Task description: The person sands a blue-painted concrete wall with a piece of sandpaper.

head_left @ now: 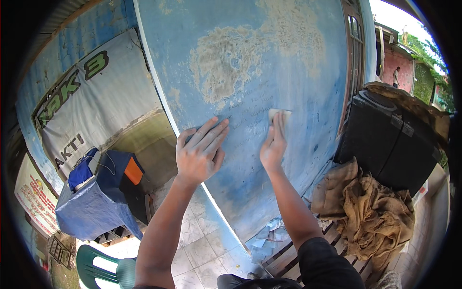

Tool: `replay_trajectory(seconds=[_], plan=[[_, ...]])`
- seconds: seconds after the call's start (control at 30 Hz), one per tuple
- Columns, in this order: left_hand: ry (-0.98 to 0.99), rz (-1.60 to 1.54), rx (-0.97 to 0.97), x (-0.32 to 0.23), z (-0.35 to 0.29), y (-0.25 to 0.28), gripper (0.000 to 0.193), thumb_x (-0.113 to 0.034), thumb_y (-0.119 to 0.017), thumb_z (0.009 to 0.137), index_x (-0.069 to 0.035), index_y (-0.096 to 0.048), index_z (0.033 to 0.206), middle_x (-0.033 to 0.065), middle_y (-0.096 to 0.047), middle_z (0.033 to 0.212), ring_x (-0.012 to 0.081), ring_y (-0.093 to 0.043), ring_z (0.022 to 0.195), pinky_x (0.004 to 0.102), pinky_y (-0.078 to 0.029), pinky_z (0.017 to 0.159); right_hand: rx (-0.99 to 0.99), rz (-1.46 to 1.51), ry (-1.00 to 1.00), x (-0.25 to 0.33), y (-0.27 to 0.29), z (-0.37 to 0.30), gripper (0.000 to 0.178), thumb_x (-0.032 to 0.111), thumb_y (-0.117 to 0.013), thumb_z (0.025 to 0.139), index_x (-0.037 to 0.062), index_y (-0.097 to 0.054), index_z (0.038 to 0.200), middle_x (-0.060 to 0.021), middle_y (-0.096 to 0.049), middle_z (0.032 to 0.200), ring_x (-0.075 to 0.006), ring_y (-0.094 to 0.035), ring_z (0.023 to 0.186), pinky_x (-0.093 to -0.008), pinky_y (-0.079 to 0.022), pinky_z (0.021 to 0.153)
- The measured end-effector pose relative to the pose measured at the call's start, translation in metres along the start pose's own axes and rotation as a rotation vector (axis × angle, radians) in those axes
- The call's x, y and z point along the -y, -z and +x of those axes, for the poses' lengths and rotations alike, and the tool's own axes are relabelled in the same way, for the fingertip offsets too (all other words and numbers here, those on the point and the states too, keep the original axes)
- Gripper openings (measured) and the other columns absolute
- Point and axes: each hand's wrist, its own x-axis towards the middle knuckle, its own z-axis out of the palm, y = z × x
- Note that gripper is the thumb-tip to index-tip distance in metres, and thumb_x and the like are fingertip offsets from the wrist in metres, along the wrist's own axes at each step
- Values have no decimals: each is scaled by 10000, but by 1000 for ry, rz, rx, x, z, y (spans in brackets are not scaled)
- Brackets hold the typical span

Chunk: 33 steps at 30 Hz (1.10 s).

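Note:
A blue painted wall (250, 178) with peeling grey patches and faint handwriting stands in front of me. My left hand (199, 151) rests on it near its left corner edge, fingers stretched out and nothing held. To the right, my right hand (274, 147) presses a small pale piece, apparently folded sandpaper (280, 114), against the wall with its fingers. Whitish scuffs streak the paint around that piece. Its underside is hidden against the wall.
Right of the wall are a black speaker box (380, 139) and crumpled burlap sacks (375, 212) over a slatted wooden bench (284, 262). At left stand a blue-covered table (96, 212) and a green plastic chair (96, 265). A distant person (396, 77) appears at far right.

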Motion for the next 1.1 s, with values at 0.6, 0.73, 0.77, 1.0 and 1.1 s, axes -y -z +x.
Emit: replay_trajectory(seconds=[0.6,0.73,0.77,1.0,1.1], plan=[[25,3,43,5,-9,0,422,-78,-683,822,-213,-818,1199,-81,-738,1410,96,-644,1356,357,-393,1081,82,34,120,50,-13,-9,434,63,-511,1121,-88,-524,1528,-289,-478,1618,-448,-424,1533,-489,-437,1220],[44,9,19,1,-10,0,450,-73,-679,822,-208,-809,1231,-75,-726,1430,106,-631,1375,361,-373,1105,309,80,325,29,4,-27,451,69,-580,1093,-51,-546,1527,-256,-490,1621,-425,-404,1549,-479,-412,1249],[43,11,18,0,-11,-1,450,-73,-679,822,-208,-809,1231,-75,-726,1430,106,-631,1375,361,-373,1105,241,92,251,13,6,-13,455,62,-590,1085,-53,-550,1523,-258,-493,1618,-425,-400,1552,-489,-401,1254],[71,64,22,-8,-18,-8,498,-91,-682,816,-192,-778,1294,-68,-683,1492,120,-591,1421,373,-374,1111,12,44,138,29,-18,-3,500,-7,-628,1029,-54,-555,1521,-213,-517,1617,-415,-402,1555,-527,-398,1251],[77,70,25,-7,-21,-4,496,-93,-676,817,-195,-779,1292,-67,-681,1495,118,-590,1422,373,-361,1119,275,143,333,35,-12,-40,484,4,-599,1050,-53,-548,1528,-216,-509,1623,-416,-403,1555,-527,-398,1250]])
